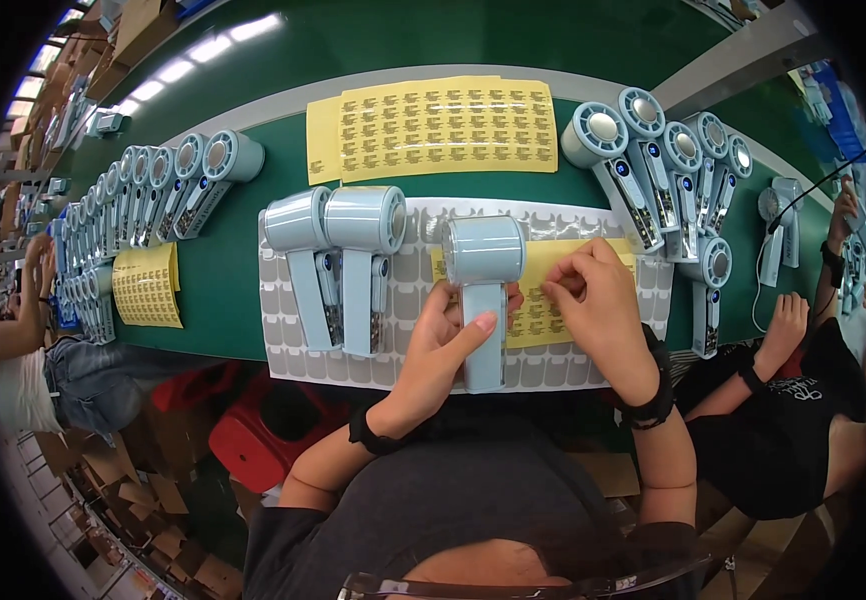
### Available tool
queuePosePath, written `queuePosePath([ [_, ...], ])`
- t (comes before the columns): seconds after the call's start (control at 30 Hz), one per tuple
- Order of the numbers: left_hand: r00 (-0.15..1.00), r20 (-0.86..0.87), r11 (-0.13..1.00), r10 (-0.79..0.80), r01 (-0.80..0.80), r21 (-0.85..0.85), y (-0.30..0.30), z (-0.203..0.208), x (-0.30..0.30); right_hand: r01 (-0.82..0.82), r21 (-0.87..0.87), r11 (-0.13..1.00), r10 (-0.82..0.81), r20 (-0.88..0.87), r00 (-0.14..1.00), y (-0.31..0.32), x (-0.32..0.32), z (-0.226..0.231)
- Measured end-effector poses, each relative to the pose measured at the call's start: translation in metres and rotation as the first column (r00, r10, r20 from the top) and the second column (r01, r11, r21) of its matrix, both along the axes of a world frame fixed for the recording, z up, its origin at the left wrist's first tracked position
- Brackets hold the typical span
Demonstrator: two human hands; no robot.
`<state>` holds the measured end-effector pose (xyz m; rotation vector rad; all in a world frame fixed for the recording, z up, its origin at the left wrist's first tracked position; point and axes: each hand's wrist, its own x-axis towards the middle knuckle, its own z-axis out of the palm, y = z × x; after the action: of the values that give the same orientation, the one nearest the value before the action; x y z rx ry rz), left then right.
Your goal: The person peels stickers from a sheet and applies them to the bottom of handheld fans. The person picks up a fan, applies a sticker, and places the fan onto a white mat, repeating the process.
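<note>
The left hand (443, 338) is wrapped around the handle of a pale blue handheld fan (484, 252), its thumb across the front, while the fingers and thumb of the right hand (601, 308) bend toward each other above a yellow label sheet (536, 332); whether they meet or pinch anything cannot be told. The fan is over a white sheet with grey shapes (408, 370), where two similar fans (361, 222) lie to the left. Farther out on the green worktop (228, 305) are larger yellow sheets (443, 128), with more fans grouped on both sides.
</note>
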<state>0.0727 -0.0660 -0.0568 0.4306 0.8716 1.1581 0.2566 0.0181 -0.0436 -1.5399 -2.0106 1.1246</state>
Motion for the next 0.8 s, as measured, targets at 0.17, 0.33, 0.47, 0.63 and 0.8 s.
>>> queuePosePath([
  [0.17, 1.000, 0.029, 1.000, 0.002, -0.001, -0.018, 0.001, 0.000, -0.001, -0.004, 0.177, 0.984, -0.018, 0.120, 0.993, -0.012, -0.006, -0.002],
  [0.33, 0.999, 0.044, 1.000, 0.022, -0.021, -0.021, 0.000, 0.000, -0.001, -0.095, -0.041, 0.995, 0.093, -0.052, 0.994, -0.019, 0.009, 0.021],
  [0.47, 0.998, 0.052, 1.000, 0.022, -0.021, -0.017, 0.001, 0.002, 0.000, -0.245, -0.306, 0.920, 0.141, -0.324, 0.936, -0.015, 0.024, 0.029],
  [0.63, 1.000, 0.026, 1.000, 0.010, -0.010, -0.003, 0.000, -0.001, 0.000, -0.309, -0.619, 0.722, -0.042, -0.484, 0.874, -0.021, 0.007, 0.024],
  [0.8, 0.999, 0.038, 1.000, 0.022, -0.022, 0.013, -0.001, -0.005, 0.001, -0.256, -0.572, 0.779, 0.007, -0.401, 0.916, -0.030, -0.001, 0.029],
])
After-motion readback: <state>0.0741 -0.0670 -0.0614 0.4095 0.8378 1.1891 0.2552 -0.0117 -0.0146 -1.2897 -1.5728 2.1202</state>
